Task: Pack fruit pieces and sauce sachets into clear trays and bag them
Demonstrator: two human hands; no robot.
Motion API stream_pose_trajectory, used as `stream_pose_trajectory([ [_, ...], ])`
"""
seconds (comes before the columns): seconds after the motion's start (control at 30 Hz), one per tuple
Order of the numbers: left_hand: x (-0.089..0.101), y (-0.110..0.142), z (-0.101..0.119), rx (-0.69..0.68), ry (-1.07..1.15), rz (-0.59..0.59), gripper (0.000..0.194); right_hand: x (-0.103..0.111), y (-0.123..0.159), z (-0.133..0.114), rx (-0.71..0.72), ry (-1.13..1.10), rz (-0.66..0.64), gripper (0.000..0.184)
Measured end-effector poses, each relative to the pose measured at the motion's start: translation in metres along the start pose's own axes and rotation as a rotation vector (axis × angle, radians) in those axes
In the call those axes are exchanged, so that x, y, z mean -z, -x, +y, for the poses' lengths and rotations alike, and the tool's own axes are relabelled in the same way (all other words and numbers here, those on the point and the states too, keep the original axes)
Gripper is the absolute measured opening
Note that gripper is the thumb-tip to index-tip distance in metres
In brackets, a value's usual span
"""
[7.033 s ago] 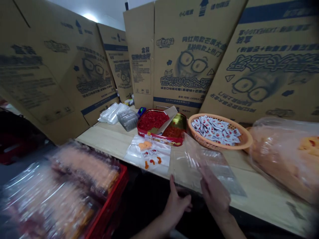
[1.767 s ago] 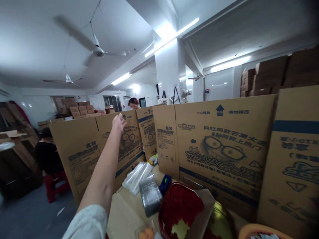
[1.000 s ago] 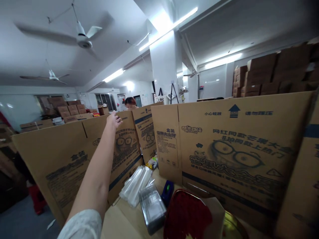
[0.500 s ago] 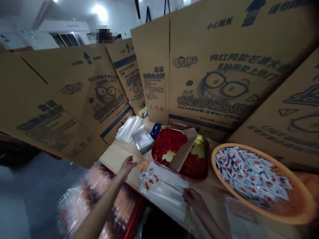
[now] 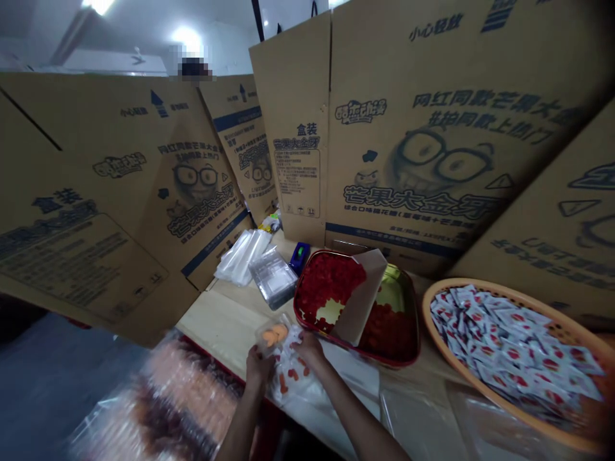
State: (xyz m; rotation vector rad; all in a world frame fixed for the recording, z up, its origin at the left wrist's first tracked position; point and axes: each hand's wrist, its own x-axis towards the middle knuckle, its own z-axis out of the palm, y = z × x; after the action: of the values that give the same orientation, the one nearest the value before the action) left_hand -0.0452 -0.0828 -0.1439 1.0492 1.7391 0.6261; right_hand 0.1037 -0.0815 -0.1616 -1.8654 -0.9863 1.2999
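"What fills the view?"

"Flattened cardboard boxes (image 5: pixel 423 128) stand along the far side of a wooden table (image 5: pixel 225 326), leaning in like a wall."

"What sits on the table?"

"At the right is a wide orange basket (image 5: pixel 480 299) heaped with sachets (image 5: pixel 509 339). At the centre is a red tin (image 5: pixel 296 301) of red pieces. Beyond it lie a stack of clear bags (image 5: pixel 240 256) and a blue tape dispenser (image 5: pixel 300 258)."

"And the hands?"

"Both are close together at the table's front edge. The left hand (image 5: pixel 259 371) is closed on a small clear packet (image 5: pixel 273 334) of orange slices, which sits near the tin. The right hand (image 5: pixel 307 349) pinches a clear bag (image 5: pixel 291 381) holding red-orange bits, just beside the tin's rim."

"How much room do they have?"

"A strip of pale wood runs left of them toward the boxes. The tin hems them in on the right. Below the front edge lies a plastic-wrapped pile of packs (image 5: pixel 177 397)."
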Motion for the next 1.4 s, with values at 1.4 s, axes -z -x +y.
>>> stream_pose_trajectory([
  [1.4, -0.077, 0.049, -0.035, -0.93, -0.384, -0.331, 0.013, 0.159, 0.3, 0.163, 0.053, -1.208, 0.279, 0.023],
])
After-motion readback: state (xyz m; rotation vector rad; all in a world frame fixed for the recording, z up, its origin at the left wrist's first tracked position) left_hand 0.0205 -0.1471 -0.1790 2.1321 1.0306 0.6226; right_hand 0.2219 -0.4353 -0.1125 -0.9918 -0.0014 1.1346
